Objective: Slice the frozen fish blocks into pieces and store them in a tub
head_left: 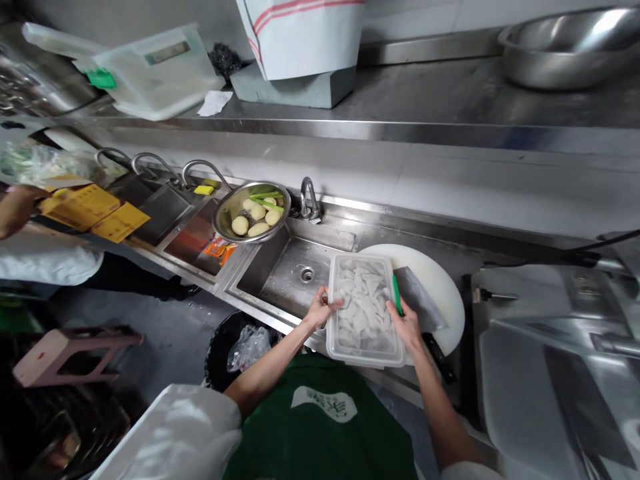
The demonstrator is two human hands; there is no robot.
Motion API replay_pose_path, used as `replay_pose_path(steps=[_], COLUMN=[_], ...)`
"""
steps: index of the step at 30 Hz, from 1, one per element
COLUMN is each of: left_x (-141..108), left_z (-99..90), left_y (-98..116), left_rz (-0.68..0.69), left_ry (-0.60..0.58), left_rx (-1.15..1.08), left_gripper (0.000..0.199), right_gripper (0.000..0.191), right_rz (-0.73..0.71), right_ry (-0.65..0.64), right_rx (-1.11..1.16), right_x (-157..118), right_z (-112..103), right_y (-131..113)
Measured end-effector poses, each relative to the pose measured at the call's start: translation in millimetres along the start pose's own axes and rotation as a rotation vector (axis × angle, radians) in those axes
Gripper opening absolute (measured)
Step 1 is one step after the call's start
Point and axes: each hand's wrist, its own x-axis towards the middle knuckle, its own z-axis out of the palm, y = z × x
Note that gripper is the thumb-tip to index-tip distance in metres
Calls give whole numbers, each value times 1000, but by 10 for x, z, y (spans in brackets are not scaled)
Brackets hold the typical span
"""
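A lidded, see-through plastic container (365, 307) with pale, folded pieces inside is held level between my hands. My left hand (323, 309) grips its left side, thumb on the lid. On the opposite side, my right hand (404, 320) grips the edge by a green clip (397, 295). The container is over the right part of the sink and the near-left part of a round white cutting board (450, 293). A cleaver (423, 300) with a black handle lies on the board, its blade partly hidden by the container.
A steel bowl (253, 212) of peeled potatoes and green stalks sits left of the faucet (309, 200). Below the counter stands a black bin (217, 353). Another person's hand (20, 207) holds a yellow carton (95, 210) at the left. A pink stool (50, 357) stands on the floor.
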Motion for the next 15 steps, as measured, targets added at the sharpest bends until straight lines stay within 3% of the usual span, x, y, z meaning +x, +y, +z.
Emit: replay_pose_path(steps=[4, 7, 12, 15], left_x=[-229, -494, -1111, -1442], left_z=[-25, -75, -44, -17], left_y=[289, 606, 1292, 1752], left_rz=[19, -2, 84, 231], left_ry=[-7, -35, -108, -129], left_rx=[14, 25, 69, 141], left_gripper=[65, 65, 65, 57], right_gripper=[73, 69, 65, 64], right_rz=[-56, -120, -244, -346], right_ry=[17, -23, -84, -1], right_rx=[101, 159, 241, 243], right_x=[-187, -388, -802, -1110], right_z=[-48, -175, -599, -937], right_y=[-124, -398, -1208, -1860])
